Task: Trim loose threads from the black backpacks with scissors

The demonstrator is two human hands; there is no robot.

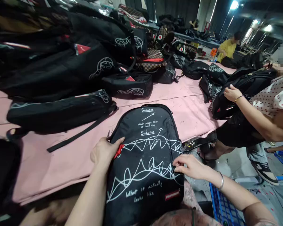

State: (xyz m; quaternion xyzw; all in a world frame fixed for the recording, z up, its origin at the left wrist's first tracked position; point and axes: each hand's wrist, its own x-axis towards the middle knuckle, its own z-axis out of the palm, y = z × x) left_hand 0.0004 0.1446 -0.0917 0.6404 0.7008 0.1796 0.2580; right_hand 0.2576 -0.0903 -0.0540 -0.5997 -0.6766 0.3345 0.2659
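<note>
Clamped the bag (145, 163) by one edge in left hand (105, 152), beside red tag (118, 152); pinched its other side with right hand (190, 164).

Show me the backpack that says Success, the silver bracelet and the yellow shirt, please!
Backpack (145, 164): head view, middle of its front panel.
Silver bracelet (222, 180): head view, outer curve of the band.
Yellow shirt (225, 49): head view, middle of its body.

black backpacks (58, 116) lie on pink-covered table (70, 163)

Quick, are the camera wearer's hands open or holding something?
Left hand: closed on the black backpack.
Right hand: curled at its other side; grip unclear.
</note>
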